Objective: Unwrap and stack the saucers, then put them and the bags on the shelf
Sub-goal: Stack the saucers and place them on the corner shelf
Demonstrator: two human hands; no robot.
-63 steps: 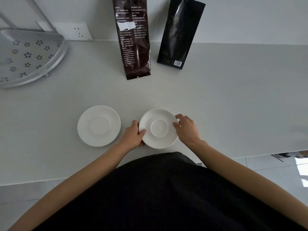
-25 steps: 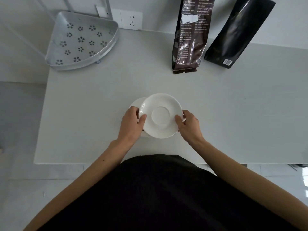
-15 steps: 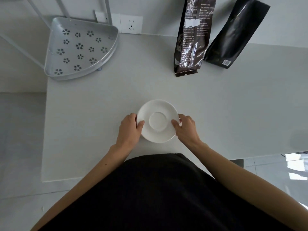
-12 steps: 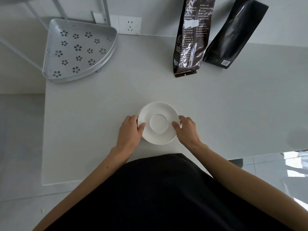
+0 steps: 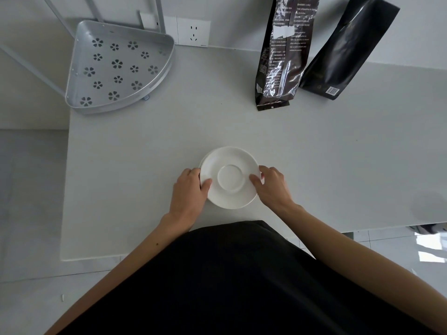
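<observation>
Item: stack of white round ceramic saucers (image 5: 229, 176), on the pale grey countertop (image 5: 145, 153), near its front edge and directly before the person. The top saucer sits slightly off-centre; a thin crescent of the lower saucer's rim (image 5: 202, 158) shows at the upper left. No wrapping is visible on either.

Left hand (image 5: 189, 193): curled against the stack's left rim, thumb lying on the top saucer, fingers at the edge. Right hand (image 5: 272, 186): closed in the same way on the right rim, thumb on top. Whether the stack rests on the counter or is just lifted cannot be told.

Item: perforated triangular silver metal shelf tray (image 5: 116, 68), far left corner of the counter, on slim rack legs, well apart from the saucers. Nothing lies in it.

Item: glossy dark brown printed foil bag (image 5: 280, 54), upright against the back wall. Item: matt black foil bag with a barcode label (image 5: 348, 49), leaning just beside it on the right. Both are well apart from the hands.

Step in hand, judged: stacking looks finished or nearly so; transfer to the shelf is not yet done.

Next move, judged: square the top saucer over the lower one, keep both rims pinched so the pair cannot slide, carry level up and left, and set down inside the tray's raised wall. The bags follow.
</observation>
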